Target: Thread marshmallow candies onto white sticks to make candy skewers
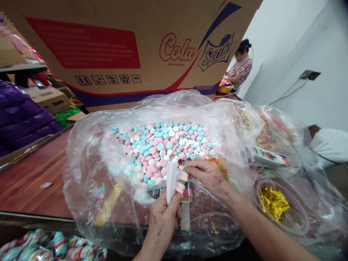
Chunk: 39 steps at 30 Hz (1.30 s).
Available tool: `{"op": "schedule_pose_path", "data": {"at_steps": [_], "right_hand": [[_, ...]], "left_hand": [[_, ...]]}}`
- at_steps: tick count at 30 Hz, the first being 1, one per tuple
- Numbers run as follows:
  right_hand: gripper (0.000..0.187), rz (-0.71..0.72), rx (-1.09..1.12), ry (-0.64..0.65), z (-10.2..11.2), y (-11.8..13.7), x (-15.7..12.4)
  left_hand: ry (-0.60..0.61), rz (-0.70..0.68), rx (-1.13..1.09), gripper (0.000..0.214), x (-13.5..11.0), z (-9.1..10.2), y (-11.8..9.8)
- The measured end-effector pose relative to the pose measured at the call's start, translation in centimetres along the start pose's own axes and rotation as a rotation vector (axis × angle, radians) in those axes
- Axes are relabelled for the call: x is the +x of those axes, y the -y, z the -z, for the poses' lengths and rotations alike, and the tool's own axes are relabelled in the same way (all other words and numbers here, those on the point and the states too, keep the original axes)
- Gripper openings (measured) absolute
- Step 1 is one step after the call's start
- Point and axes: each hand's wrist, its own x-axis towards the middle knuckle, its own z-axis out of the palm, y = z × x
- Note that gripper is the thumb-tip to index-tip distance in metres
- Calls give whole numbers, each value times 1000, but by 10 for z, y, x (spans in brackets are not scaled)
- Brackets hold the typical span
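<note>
Left grip (165, 212) curled closed; right grip (208, 176) pinching (both bare).

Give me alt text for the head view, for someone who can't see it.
The left hand holds a white strip and a row of pink and green candies, the right hand touching the row's upper end. Pastel candies lie heaped beyond amid clear plastic, before a large cardboard box.

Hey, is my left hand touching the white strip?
Touching. The head view shows the left hand gripping the white strip, its lower end between thumb and fingers.
</note>
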Motion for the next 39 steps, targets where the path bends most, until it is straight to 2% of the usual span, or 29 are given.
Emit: {"op": "schedule_pose_path", "data": {"at_steps": [4, 7, 10, 12, 14, 15, 17, 19, 24, 29, 32, 36, 39], "right_hand": [[26, 235, -170, 71, -6, -2, -7], [28, 284, -221, 124, -6, -2, -9], [27, 189, -177, 164, 1, 3, -3], [32, 56, -220, 69, 9, 7, 8], [34, -28, -521, -33, 14, 9, 23], [33, -36, -726, -39, 15, 9, 31], [28, -24, -1056, 50, 12, 6, 45], [27, -11, -1178, 127, 4, 0, 55], [25, 28, -1287, 189, -12, -9, 51], [26, 100, -1200, 283, 7, -12, 28], [27, 53, -1098, 221, 26, -11, 23], [21, -81, -1044, 150, 47, 2, 32], [22, -46, -1004, 67, 54, 11, 38]], "left_hand": [[-6, -11, -37, 35, 0, 0, 1], [-41, -38, -54, 35, -1, -2, 1], [-50, -45, -75, 37, -2, -2, 1], [-47, -39, -98, 40, -3, -2, 0], [-50, -44, -118, 41, -4, -1, -1], [-52, -48, -126, 42, -4, -1, -1], [-55, -56, -138, 42, -4, 0, -1], [-49, -56, -149, 41, -4, 0, 1], [-52, -48, -160, 43, -1, 2, 7], [-68, -19, -207, 43, -3, 2, 4], [-90, -1, -199, 43, -4, 0, -2], [-95, -6, -187, 45, -5, 0, -4], [-76, -18, -196, 45, -4, 1, -1]]}}
